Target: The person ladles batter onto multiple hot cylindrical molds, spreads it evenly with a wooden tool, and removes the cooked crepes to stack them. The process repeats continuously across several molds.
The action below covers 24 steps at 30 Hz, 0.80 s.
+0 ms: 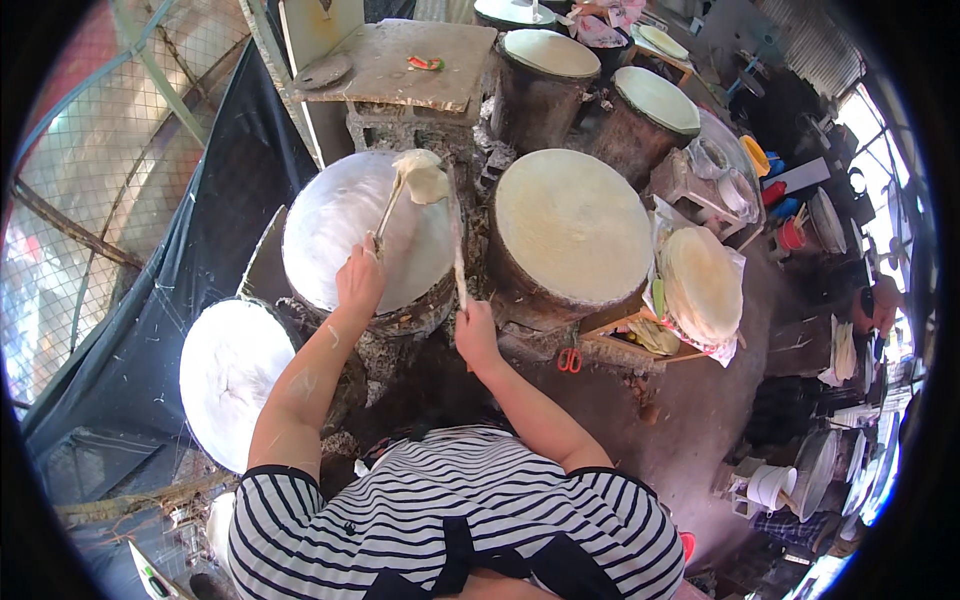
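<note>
My left hand (360, 282) is closed round a thin stick (389, 212), which reaches over the large round griddle (330, 215) ahead of me. At its far end is a soft, cream-coloured mass (422, 177), perhaps dough or cloth; I cannot tell which. My right hand (477, 336) grips a longer, pale-crusted wooden stick (458, 240), which stands along that griddle's right edge. To the right, a second griddle (570, 225) carries a thin, pale round sheet covering its top. A whitish film streaks the first griddle's surface.
Another round white surface (235, 380) stands close on my left. More drum stoves (548, 90) stand beyond. A stack of flatbreads (704, 284) lies at right, near red-handled scissors (569, 360). A stone slab (400, 60) is at the back; a dark tarp (150, 330) hangs left.
</note>
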Each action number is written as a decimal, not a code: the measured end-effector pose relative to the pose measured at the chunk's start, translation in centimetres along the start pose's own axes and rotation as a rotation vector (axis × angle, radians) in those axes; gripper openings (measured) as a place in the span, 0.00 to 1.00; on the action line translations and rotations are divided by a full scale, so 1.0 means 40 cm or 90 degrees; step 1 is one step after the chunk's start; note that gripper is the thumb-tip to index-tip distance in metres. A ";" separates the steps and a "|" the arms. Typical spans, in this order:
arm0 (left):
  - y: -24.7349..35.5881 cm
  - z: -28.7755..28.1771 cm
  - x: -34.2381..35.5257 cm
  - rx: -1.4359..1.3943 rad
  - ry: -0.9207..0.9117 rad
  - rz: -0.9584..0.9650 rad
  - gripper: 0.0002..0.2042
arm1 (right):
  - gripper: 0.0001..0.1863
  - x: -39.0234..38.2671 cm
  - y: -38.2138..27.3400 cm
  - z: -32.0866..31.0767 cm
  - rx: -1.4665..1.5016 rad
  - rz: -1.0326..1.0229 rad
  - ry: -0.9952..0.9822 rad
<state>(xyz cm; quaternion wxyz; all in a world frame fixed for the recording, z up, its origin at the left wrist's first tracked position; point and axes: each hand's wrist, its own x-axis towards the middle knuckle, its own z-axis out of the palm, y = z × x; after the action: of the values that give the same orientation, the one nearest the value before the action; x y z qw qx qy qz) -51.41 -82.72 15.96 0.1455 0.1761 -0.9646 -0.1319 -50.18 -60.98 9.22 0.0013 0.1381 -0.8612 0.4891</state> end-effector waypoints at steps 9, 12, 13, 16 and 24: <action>-0.061 -0.006 0.010 -0.043 0.015 -0.057 0.20 | 0.12 0.060 -0.070 0.052 -0.039 -0.052 0.015; -0.062 -0.015 0.005 -0.096 0.023 -0.093 0.20 | 0.11 0.088 -0.082 0.058 -0.055 -0.064 0.004; -0.060 -0.026 0.010 -0.113 0.036 -0.112 0.19 | 0.11 0.106 -0.087 0.055 -0.067 -0.064 -0.003; -0.081 -0.035 0.019 -0.165 0.084 -0.112 0.20 | 0.11 0.116 -0.098 0.051 -0.086 -0.037 -0.008; -0.113 -0.043 0.025 -0.421 0.165 -0.102 0.14 | 0.11 0.174 -0.119 0.064 -0.128 -0.064 -0.040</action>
<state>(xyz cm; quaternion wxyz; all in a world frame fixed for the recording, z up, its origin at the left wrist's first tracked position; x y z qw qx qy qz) -50.37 -87.54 16.39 0.3051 0.2100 -0.8264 -0.4240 -55.40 -67.11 12.84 0.0129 0.1957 -0.8974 0.3952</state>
